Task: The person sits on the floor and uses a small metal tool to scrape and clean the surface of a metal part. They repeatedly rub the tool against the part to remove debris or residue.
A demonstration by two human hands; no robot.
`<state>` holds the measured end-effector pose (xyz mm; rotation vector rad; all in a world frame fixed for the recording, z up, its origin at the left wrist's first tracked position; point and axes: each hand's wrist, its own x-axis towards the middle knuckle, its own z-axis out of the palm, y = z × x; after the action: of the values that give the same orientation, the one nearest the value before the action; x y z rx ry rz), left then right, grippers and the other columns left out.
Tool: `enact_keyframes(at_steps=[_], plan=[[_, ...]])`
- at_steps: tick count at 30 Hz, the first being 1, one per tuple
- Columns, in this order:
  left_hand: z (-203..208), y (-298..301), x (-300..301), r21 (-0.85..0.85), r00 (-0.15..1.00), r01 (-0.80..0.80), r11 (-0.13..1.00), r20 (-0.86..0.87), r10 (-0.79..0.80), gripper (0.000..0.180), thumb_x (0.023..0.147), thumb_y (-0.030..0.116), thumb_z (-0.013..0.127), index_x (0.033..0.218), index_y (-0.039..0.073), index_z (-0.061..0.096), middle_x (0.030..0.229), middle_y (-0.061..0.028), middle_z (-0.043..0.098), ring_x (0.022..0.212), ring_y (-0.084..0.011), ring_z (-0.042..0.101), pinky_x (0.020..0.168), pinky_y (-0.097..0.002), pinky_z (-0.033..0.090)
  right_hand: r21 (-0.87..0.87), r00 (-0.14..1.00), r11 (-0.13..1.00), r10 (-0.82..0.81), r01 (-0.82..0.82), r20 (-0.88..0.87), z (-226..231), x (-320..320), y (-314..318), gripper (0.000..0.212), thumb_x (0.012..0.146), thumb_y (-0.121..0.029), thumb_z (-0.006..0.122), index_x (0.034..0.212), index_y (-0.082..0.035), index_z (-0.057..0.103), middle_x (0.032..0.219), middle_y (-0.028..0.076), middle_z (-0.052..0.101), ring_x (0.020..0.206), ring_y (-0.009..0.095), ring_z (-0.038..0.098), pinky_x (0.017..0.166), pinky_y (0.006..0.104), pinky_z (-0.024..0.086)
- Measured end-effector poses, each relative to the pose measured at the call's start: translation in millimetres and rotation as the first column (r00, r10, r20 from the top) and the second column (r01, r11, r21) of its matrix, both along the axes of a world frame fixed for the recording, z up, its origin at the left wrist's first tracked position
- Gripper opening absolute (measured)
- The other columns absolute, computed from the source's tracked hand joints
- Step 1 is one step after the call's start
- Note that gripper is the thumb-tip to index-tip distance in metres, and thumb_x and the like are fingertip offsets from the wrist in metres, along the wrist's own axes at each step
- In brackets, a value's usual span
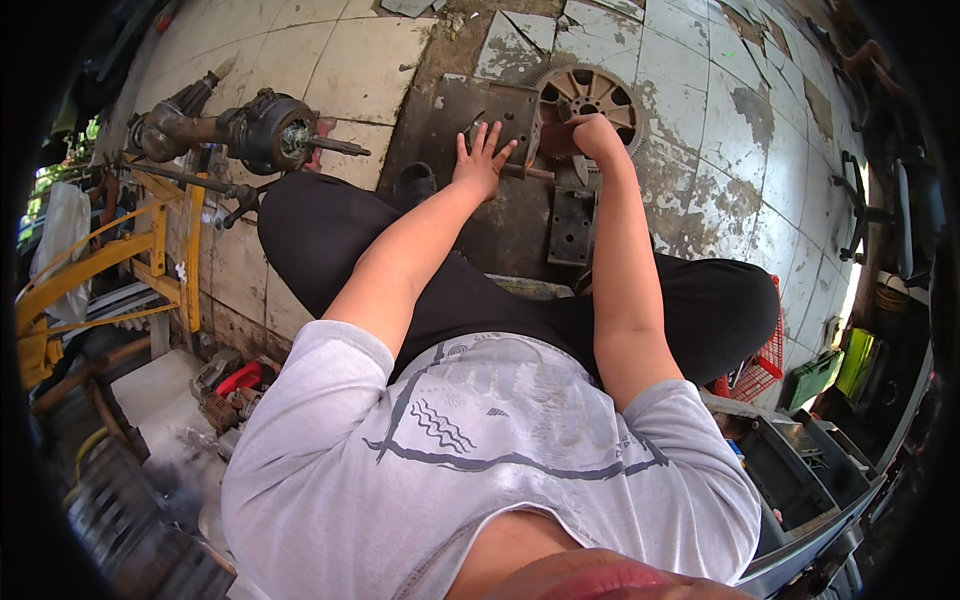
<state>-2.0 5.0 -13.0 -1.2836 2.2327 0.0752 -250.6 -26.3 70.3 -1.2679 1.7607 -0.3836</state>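
My left hand [480, 165] lies with its fingers spread on a dark, greasy metal plate [512, 100] that has holes in it. To its right, my right hand [598, 138] is closed in a fist over the near part of a toothed flywheel [622, 97]. A flat, dark brown piece [556, 140] shows beside that fist; its kind is unclear, and the fingers around it are partly hidden. Closer to my lap stands a dark metal block with holes [571, 225].
A vehicle axle with a round hub [275, 130] stands at the left, near a yellow metal frame [190, 250]. On the right are a red plastic basket [757, 370], a green case [815, 378] and a grey tool tray [790, 480]. Worn tiles [690, 120] cover the floor.
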Motion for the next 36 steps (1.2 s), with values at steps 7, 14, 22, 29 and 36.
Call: enact_keyframes(at_steps=[7, 14, 22, 29, 36], plan=[[12.9, -3.1, -10.2, 0.031, 0.999, 0.004, 1.0, -0.051, -0.003, 0.111, 0.089, 0.045, 0.075, 0.171, 0.031, 0.001, 0.176, -0.0129, -0.018, 0.163, -0.0379, -0.012, 0.124, -0.0696, 0.01, 0.032, 0.917, 0.944, 0.327, -0.328, -0.23, -61.4, 25.5, 35.2, 0.048, 0.083, -0.003, 0.052, 0.117, -0.02, 0.082, 0.111, 0.017, 0.078, 0.107, 0.039, 0.072, 0.095, 0.0458, 0.056], [6.4, 0.6, 1.4, 0.013, 1.0, -0.007, 1.0, -0.017, 0.007, 0.11, 0.089, 0.045, 0.074, 0.171, 0.03, 0.002, 0.176, -0.0135, -0.018, 0.162, -0.0388, -0.013, 0.124, -0.0699, 0.008, -0.009, 0.995, 0.999, 0.047, -0.048, -0.093, -16.8, -9.8, -1.6, 0.043, 0.083, -0.003, 0.051, 0.114, -0.007, 0.08, 0.116, 0.024, 0.075, 0.102, 0.039, 0.073, 0.091, 0.0453, 0.057], [25.9, -5.0, -4.8, 0.112, 0.952, -0.073, 0.991, -0.288, 0.103, 0.097, 0.09, 0.042, 0.071, 0.169, 0.028, 0.018, 0.176, -0.016, -0.001, 0.162, -0.0403, 0.0, 0.125, -0.0679, 0.008, 0.34, 0.987, 0.929, 0.158, -0.146, -0.008, -136.5, -20.9, 45.9, 0.03, 0.088, -0.014, 0.062, 0.111, 0.002, 0.075, 0.109, 0.02, 0.074, 0.102, 0.035, 0.071, 0.088, 0.0513, 0.056], [-6.2, -73.2, -28.7, 0.127, 0.529, -0.516, 0.847, -0.731, 0.431, 0.081, 0.093, 0.042, 0.067, 0.162, 0.016, 0.033, 0.161, -0.0195, 0.033, 0.15, -0.0402, 0.035, 0.124, -0.057, 0.026, 0.657, 0.503, 0.736, -0.635, 0.164, 0.585, -133.3, -18.4, 64.8, 0.032, 0.099, -0.015, 0.058, 0.128, -0.007, 0.067, 0.121, 0.011, 0.07, 0.107, 0.031, 0.069, 0.092, 0.054, 0.054], [-24.9, -114.1, -34.7, 0.612, -0.065, -0.542, 0.576, -0.714, 0.697, 0.089, 0.095, 0.044, 0.075, 0.162, 0.005, 0.03, 0.141, -0.0239, 0.063, 0.125, -0.0363, 0.064, 0.106, -0.0457, 0.05, 0.623, 0.553, 0.743, -0.634, 0.245, 0.54, -93.5, 8.8, 79.6, 0.031, 0.105, -0.025, 0.061, 0.132, -0.009, 0.065, 0.119, 0.008, 0.072, 0.106, 0.026, 0.07, 0.092, 0.0509, 0.056]])
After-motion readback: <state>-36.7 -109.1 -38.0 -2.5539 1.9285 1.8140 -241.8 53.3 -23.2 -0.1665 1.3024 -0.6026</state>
